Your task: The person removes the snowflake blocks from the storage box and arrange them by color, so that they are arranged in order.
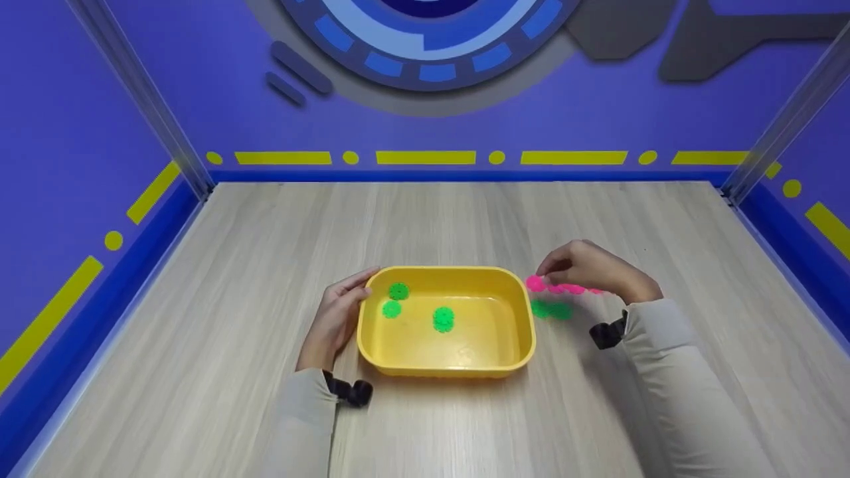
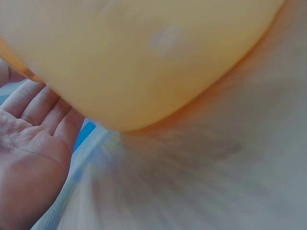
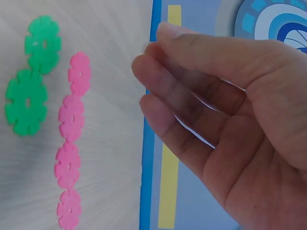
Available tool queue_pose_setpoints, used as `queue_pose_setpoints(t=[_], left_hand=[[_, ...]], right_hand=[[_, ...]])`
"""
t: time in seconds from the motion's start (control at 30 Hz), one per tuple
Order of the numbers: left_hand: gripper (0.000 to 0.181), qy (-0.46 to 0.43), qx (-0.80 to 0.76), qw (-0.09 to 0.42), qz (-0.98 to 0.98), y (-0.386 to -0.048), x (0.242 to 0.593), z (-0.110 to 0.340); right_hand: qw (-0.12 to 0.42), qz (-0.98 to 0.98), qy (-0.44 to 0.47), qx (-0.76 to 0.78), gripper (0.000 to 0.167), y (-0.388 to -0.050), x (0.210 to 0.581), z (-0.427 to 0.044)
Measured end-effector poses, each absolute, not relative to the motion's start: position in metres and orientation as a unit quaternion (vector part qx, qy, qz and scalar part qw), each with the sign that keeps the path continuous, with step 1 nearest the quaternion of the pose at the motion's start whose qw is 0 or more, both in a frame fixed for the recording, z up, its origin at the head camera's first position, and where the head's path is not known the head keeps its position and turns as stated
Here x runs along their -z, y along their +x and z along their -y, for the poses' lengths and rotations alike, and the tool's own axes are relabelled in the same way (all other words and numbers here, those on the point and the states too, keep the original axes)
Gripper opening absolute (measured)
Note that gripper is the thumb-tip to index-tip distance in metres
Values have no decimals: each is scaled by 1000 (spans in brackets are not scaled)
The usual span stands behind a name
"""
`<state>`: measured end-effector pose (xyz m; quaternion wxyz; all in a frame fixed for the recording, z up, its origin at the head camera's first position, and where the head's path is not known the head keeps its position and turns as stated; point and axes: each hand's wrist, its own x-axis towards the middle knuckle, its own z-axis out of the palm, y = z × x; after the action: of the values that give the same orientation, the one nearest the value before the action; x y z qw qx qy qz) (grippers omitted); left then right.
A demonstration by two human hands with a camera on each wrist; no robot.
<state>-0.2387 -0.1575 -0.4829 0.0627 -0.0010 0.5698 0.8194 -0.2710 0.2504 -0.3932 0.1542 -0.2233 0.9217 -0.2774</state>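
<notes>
My left hand (image 1: 332,318) grips the left end of a yellow plastic tub (image 1: 446,372), with the thumb at the rim and the fingers along its outside. In the left wrist view the tub (image 2: 158,72) hides the fingertips. Past the tub's right end, my right hand (image 1: 588,269) hovers by a chain of pink snowflake discs (image 1: 535,283). Its fingers are loosely bent; the right wrist view shows nothing clearly held and the pink chain (image 3: 71,118) apart from them. Beside the chain lie two joined green snowflake discs (image 3: 26,103).
Inside the tub are several green snowflake discs (image 1: 398,291), some at its left end and an overlapping pair (image 1: 443,318) near the middle. The wood-grain table (image 1: 438,219) is bounded by blue walls (image 1: 412,139) at the back and sides.
</notes>
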Motion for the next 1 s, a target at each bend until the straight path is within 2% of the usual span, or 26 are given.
queue_pose_setpoints(t=[0.5, 1.0], left_hand=[[48, -8, -812, 76, -579, -239, 481, 158], [48, 5, -811, 72, -580, -239, 482, 158]], right_hand=[[132, -916, -245, 288, 17, -272, 379, -221], [186, -906, -261, 277, 24, -273, 368, -176]])
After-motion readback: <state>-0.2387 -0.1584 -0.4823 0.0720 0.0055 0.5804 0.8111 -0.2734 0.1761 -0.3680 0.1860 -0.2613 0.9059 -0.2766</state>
